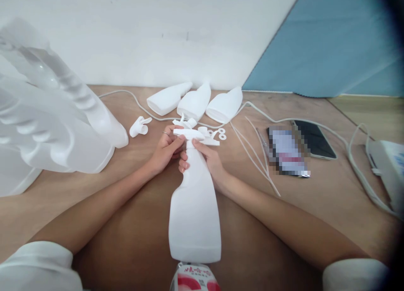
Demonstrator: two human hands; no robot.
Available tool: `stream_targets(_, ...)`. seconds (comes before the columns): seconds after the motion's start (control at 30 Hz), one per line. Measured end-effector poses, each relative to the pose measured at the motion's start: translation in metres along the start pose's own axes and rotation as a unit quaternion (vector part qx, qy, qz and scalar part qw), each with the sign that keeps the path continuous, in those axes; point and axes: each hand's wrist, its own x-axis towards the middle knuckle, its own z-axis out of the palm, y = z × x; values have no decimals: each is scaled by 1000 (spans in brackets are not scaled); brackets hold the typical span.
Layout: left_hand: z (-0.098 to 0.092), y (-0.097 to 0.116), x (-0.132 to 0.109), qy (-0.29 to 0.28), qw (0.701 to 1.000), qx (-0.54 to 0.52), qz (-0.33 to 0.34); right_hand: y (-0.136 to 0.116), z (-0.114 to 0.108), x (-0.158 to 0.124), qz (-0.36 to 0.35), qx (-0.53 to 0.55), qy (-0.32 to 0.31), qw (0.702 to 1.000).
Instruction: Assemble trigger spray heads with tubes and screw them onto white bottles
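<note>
A white plastic spray bottle [195,211] lies lengthwise toward me, its neck pointing away. My right hand [211,161] is wrapped round the bottle's neck just below the white trigger sprayer head [191,134]. My left hand [165,150], a ring on one finger, pinches the left side of that sprayer head where it meets the neck. Both hands are closed on these parts.
Three more white bottles [195,101] lie by the wall, with a loose sprayer part [139,126], small white rings [221,133] and thin white tubes [252,152] near them. A pile of white bottles [50,114] fills the left. Two phones [312,138], cables and a white device [386,165] lie right.
</note>
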Motion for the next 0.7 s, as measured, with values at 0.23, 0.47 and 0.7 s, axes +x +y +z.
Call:
stream_targets(0.23,3,4,-3,-11,1000,1,-6,-1,1,-1,-20,1,-1,1000)
stream_targets(0.47,2,1,-3,31,999,6,38,1,-2,-1,-66,53,28,996)
stream_targets(0.7,1,-2,-2,60,998,-10,26,-3,-4,-3,-73,35,-46,996)
